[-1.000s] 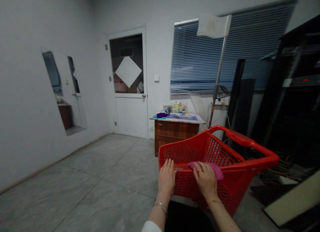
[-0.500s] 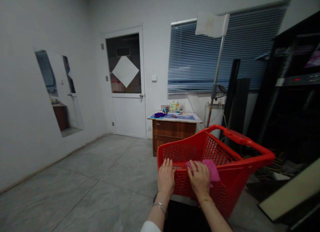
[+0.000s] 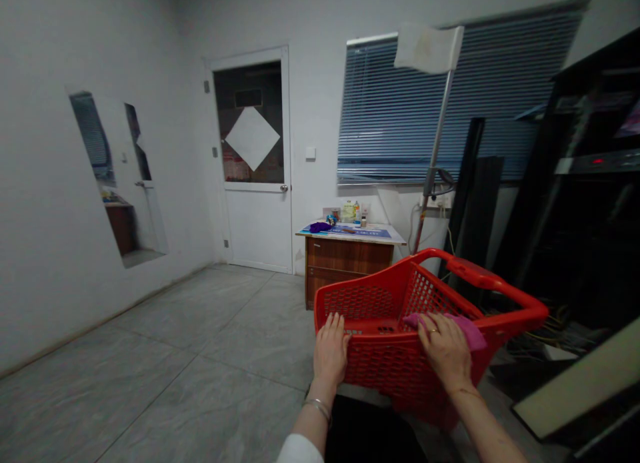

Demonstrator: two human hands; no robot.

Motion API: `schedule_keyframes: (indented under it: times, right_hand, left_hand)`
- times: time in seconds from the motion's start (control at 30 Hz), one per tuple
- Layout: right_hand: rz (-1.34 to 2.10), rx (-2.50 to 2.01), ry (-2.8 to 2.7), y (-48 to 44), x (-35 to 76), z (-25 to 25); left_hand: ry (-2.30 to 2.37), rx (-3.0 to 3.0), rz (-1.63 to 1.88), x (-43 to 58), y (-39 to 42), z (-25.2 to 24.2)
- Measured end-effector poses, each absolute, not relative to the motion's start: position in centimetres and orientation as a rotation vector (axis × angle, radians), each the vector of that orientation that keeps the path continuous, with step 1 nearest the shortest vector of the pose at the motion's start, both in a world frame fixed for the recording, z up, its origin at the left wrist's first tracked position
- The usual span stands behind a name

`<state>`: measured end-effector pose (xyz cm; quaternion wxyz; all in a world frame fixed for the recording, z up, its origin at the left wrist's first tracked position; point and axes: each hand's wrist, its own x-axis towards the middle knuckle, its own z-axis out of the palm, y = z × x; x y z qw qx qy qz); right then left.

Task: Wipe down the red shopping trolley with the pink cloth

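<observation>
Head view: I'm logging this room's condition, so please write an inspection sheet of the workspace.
Surface: gray floor with thin seam lines.
Things handled: red shopping cart; pink cloth over its near rim.
Clutter: purple cloth and small bottles on the wooden drawer cabinet.
Hands: left hand on the near rim; right hand holding the pink cloth there.
Cables: tangled, right of the cart.
Surroundings: white door shut, window blind lowered.

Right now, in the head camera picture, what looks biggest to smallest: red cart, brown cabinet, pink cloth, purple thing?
1. Red cart
2. Brown cabinet
3. Pink cloth, partly hidden by the right hand
4. Purple thing
Nearness helps the cart and cloth look big.
</observation>
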<state>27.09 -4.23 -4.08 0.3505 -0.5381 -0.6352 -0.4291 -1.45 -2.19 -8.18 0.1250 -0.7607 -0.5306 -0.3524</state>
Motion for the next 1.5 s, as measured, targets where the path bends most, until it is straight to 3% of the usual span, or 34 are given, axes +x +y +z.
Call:
schedule_keyframes:
  times: [0.13,0.47,0.87,1.27,1.5]
  right_hand:
    - [-1.121,-1.412,-1.552,-4.2,27.4,-4.0]
    - [-0.922,-1.286,-1.617,-3.1,12.5,-7.8]
    - [-1.005,-1.348,-1.668,-4.0,27.8,-4.5]
    - [-0.905,-1.295,-1.625,-3.6,12.7,-7.6]
    - [-0.994,-1.318,-1.701,-3.9,22.5,-5.4]
  left_hand:
    - [-1.526,-2.169,-1.052,-1.1,-2.3,-8.4]
    - [-1.496,-2.135,-1.019,-1.4,-1.9,-8.7]
    - [-1.476,-2.19,-1.012,-1.2,-2.2,-8.0]
    - [-1.491,-2.175,-0.982,-1.3,-1.8,-8.6]
    - [-1.495,-2.217,-0.969,-1.7,-2.1,-8.2]
